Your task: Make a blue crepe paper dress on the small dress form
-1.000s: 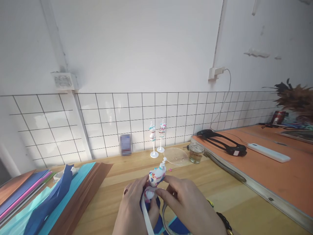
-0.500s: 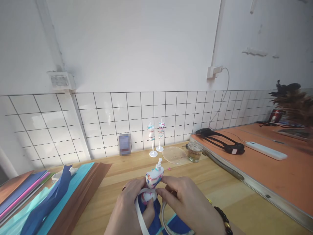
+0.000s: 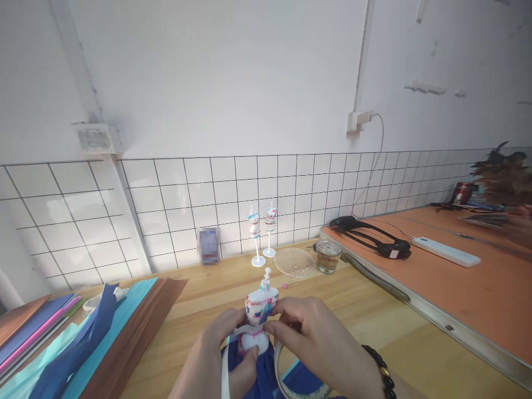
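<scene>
In the head view we find the small mannequin (image 3: 261, 311) upright between both hands, above the near part of the wooden counter (image 3: 369, 316); we note the left hand (image 3: 214, 349) with its grip holding the mannequin's lower body, thumb in front; we see the right hand (image 3: 318, 332) with a narrow grip, pinching the white ribbon (image 3: 225, 368) at the waist; we record blue cloth (image 3: 266, 363) below, and two mannequins on stands (image 3: 255, 228) near the tiled wall (image 3: 224, 188)

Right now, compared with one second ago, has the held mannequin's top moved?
Yes. The held mannequin has tipped leftward at its top, away from the small pink piece on the table.
</scene>
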Demonstrator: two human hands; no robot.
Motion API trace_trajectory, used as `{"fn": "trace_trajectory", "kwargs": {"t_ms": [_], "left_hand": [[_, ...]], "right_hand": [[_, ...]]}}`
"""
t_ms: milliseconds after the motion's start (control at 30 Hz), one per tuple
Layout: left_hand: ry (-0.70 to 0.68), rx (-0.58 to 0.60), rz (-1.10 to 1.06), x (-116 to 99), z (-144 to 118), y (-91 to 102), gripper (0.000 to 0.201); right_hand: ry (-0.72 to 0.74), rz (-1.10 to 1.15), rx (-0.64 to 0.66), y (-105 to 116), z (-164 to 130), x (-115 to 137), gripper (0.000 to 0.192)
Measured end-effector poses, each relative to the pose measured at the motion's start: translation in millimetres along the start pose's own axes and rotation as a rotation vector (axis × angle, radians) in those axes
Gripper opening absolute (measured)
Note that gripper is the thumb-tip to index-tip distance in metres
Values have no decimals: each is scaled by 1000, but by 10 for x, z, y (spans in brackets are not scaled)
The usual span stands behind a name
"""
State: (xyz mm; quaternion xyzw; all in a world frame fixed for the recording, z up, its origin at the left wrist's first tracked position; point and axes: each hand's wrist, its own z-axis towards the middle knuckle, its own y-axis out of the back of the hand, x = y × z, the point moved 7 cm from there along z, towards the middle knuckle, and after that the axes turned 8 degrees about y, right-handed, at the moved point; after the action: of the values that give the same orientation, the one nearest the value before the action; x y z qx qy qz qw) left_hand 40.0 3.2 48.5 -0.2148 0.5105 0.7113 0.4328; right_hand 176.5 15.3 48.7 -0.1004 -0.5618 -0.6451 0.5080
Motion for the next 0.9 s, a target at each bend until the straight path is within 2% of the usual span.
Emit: {"fn": "trace_trajectory", "kwargs": {"t_ms": [133, 300, 567, 700, 767, 833, 900], "left_hand": [[21, 54, -71, -11, 8, -2, 41], [73, 152, -168, 47, 34, -35, 39], [62, 295, -310, 102, 34, -105, 37], [104, 316, -402, 170, 28, -145, 38], [130, 323, -469, 230, 14, -171, 46], [145, 333, -543, 290, -9, -200, 62], [139, 347, -601, 329, -36, -223, 76]], "right_hand": [[-42, 127, -11, 2, -17, -68, 14], [-80, 240, 24, -13, -15, -85, 11], [1, 334, 126, -3, -42, 38, 7], [-60, 416, 127, -13, -28, -2, 4], [-128, 472, 144, -35, -21, -38, 7], [-184, 523, 168, -52, -24, -57, 18], [-192, 574, 202, -61, -32, -38, 26]]}}
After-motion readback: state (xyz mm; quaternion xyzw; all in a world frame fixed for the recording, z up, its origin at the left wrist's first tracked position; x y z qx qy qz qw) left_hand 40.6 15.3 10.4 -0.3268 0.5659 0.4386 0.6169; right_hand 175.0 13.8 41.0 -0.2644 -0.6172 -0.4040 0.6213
